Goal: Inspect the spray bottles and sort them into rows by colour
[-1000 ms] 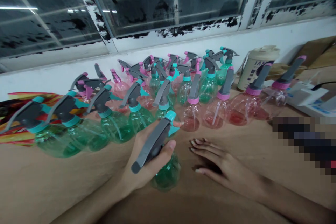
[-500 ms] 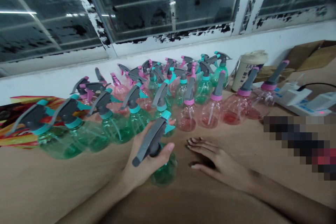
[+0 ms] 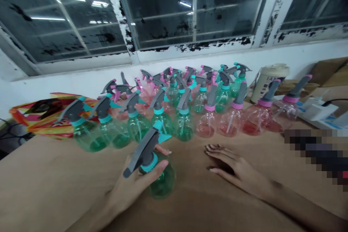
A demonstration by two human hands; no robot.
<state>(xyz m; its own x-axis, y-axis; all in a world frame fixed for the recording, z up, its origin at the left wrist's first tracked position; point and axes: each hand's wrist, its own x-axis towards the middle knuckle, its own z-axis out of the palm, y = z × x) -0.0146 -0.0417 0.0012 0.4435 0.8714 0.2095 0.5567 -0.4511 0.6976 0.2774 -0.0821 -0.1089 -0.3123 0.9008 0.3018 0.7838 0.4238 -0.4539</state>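
Observation:
My left hand [image 3: 133, 185] is wrapped round the body of a green spray bottle [image 3: 164, 181], just under its teal collar. The grey trigger head tilts over the hand, its long end pointing at me and its teal nozzle away. Palm down on the table [image 3: 195, 203], my right hand [image 3: 237, 166] holds nothing, its fingers stretched out. Beyond both hands stands a row of spray bottles: green ones with teal collars, such as the green bottle [image 3: 185, 127] in the middle, then pink ones, such as the pink bottle [image 3: 206, 125].
More spray bottles crowd behind the row, against the white wall. A red and yellow bag [image 3: 51, 125] lies at left. On the right are a cream tumbler [image 3: 269, 83], a cardboard box [image 3: 330, 74], a power strip [image 3: 317, 121] with plugs, and a pixelated dark object [image 3: 312, 148].
The view has turned left. My left hand and its spray bottle have moved left and back from the row, and the teal collar now shows. My right hand stays flat on the table.

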